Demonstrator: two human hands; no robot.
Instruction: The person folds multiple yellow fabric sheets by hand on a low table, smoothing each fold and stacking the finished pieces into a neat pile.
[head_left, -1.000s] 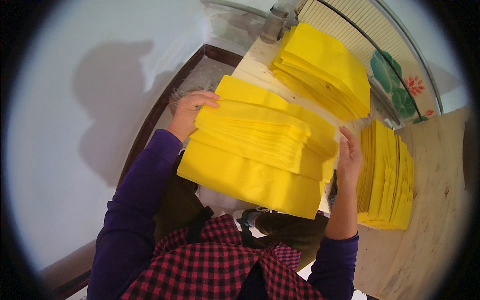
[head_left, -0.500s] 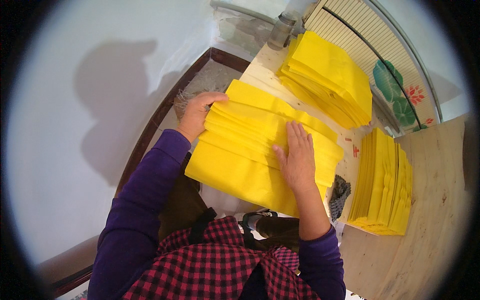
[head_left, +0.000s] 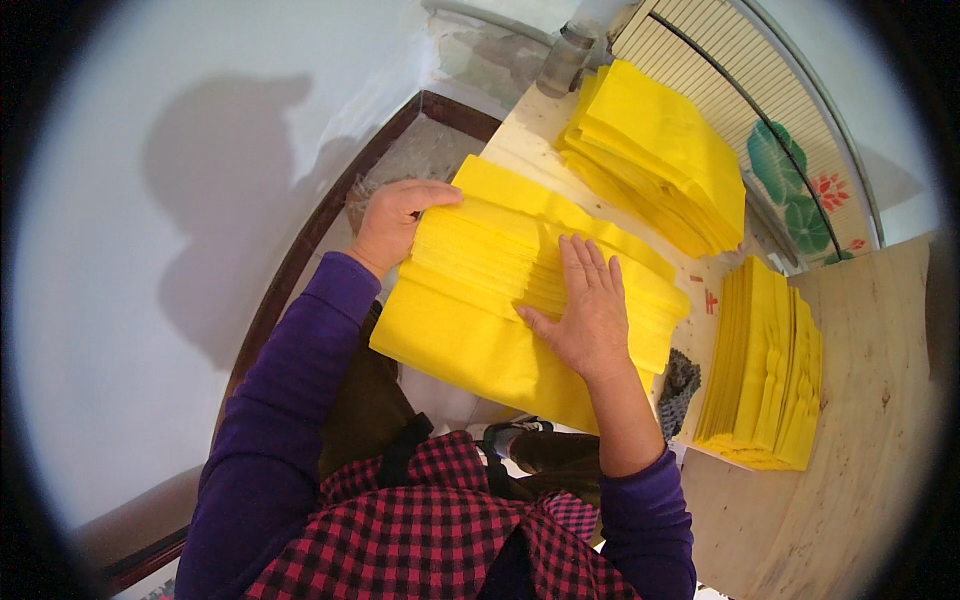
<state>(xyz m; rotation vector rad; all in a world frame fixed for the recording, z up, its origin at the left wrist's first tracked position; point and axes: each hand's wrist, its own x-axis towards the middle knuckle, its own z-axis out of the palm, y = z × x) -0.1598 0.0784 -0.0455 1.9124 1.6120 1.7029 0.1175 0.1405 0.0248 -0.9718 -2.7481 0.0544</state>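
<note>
Bright yellow folded sheets (head_left: 460, 315), cloth-like or papery, lie in a layered stack before me and reach over the table's near edge. Across their middle runs a band of closely overlapped folds. At the left end my left hand (head_left: 398, 222) is closed on the sheets' edge, its fingers lying over the top; the part of the hand beneath is hidden. On the right part of the folds my right hand (head_left: 592, 315) rests flat, palm down, with the thumb spread away from the fingers.
Behind stands a thick yellow pile (head_left: 665, 150), and to the right another yellow bundle (head_left: 762, 375) shows its folded edges. A grey knitted cloth (head_left: 680, 390) lies between that bundle and my stack. A clear jar (head_left: 566, 60) stands at the table's far corner, near the white wall (head_left: 100, 250).
My right hand has slid slightly left over the folds, and its thumb has spread further. My left hand keeps hold of the edge, shifted a little. The folds in the middle lie flatter.
</note>
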